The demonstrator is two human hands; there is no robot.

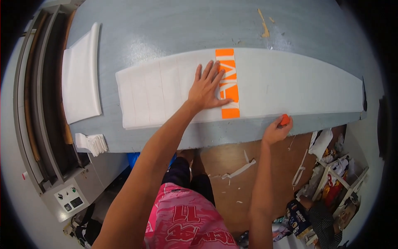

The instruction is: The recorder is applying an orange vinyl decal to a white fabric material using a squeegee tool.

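Observation:
A long white sheet (290, 83), of cloth or paper, lies flat across the grey-blue table, with faint parallel lines on its left part. Across its middle runs an orange strip with white cut-out shapes (230, 113). My left hand (206, 88) presses flat with spread fingers, fingertips and thumb on the strip and palm on the white sheet. Off the table's front edge, my right hand (277, 132) is closed around a small orange-red object (285, 120); most of it is hidden by the fingers, so its kind cannot be told.
A folded white sheet (83, 76) and a small stack of white pieces (92, 143) lie at the table's left. Beyond stands a long machine (35, 95) with a control panel (71, 200). White scraps (242, 169) litter the brown floor. Shelves with bags (336, 178) stand lower right.

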